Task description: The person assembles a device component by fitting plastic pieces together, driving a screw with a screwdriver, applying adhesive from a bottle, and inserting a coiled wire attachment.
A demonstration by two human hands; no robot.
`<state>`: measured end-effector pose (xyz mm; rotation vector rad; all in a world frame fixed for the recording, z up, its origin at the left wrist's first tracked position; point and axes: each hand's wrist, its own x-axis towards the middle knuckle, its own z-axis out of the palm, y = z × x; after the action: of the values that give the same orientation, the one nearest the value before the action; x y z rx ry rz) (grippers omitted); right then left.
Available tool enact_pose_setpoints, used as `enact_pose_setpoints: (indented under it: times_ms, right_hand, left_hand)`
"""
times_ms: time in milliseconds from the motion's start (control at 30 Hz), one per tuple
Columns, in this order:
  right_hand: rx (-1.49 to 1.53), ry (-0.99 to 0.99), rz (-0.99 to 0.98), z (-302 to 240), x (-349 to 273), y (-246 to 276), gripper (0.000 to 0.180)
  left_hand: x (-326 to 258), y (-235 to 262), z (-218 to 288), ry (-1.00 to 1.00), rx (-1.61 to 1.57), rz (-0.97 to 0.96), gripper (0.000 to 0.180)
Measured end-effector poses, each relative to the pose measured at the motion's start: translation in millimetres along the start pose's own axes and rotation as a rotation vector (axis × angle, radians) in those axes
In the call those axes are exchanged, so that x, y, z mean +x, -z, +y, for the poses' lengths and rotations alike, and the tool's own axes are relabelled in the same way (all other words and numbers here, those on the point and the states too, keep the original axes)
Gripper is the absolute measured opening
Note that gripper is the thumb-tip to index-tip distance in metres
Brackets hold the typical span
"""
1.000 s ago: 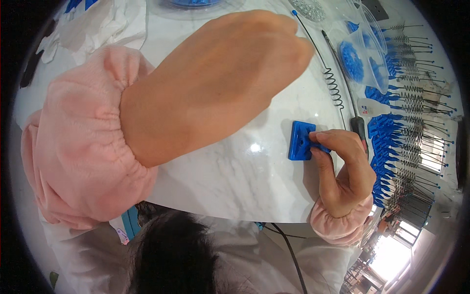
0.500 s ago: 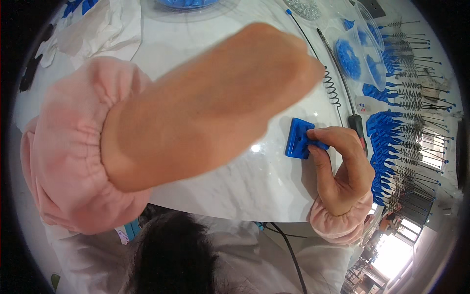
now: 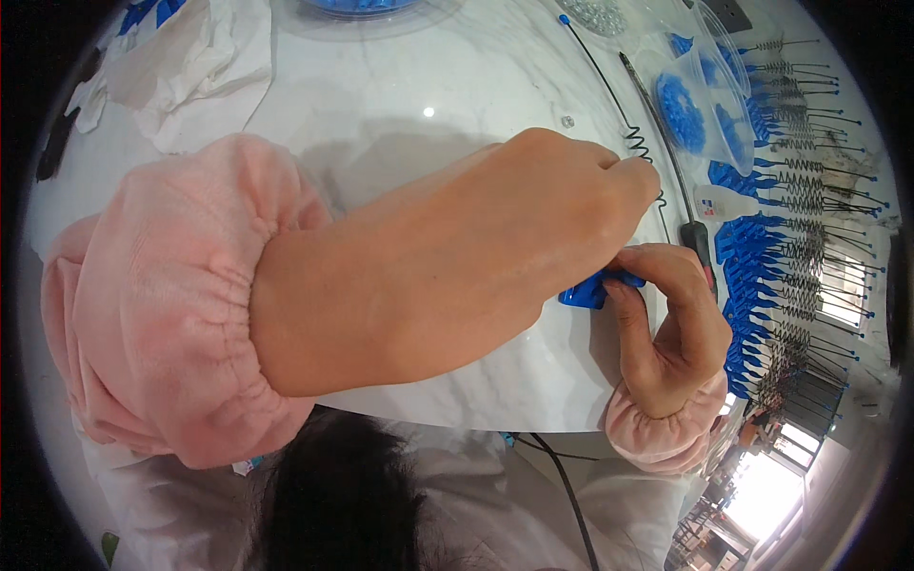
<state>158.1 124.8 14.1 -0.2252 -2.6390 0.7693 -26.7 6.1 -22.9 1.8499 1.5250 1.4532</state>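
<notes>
A blue plastic piece with a flat base (image 3: 583,293) is pinched between the thumb and index finger of my right hand (image 3: 678,319), low over the marble-patterned table. My left hand (image 3: 581,195) reaches across from the left, directly above that piece, and covers much of it. Its fingers are curled downward, with the tips out of sight, so what they hold is hidden. Just beyond the left knuckles lies a black coiled spring wire (image 3: 636,143) with a blue ball end. A small clear bit (image 3: 568,121) rests on the table nearby.
A screwdriver (image 3: 697,238) lies right of the spring. Further right are a white glue-like bottle (image 3: 725,203), a clear tub of blue parts (image 3: 684,109) and a row of blue pieces with spring wires (image 3: 747,262). Crumpled white paper (image 3: 195,81) lies far left.
My left hand has come down and toward me, over the blue piece, now covering most of it. The small clear bit has come into view. My right hand keeps its pinch.
</notes>
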Motion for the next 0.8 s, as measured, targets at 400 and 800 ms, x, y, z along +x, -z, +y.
enact_pose_setpoints:
  times_ms: [400, 800]
  right_hand:
    - [-0.012, 0.010, 0.015, -1.5, 0.9, 1.9, 0.030]
    - [0.068, 0.013, 0.008, 1.9, 1.2, 1.1, 0.031]
  left_hand:
    - [1.8, -3.4, 14.5, 0.004, -0.028, -0.011, 0.031]
    - [2.2, 4.9, 16.6, 0.150, -0.036, -0.004, 0.033]
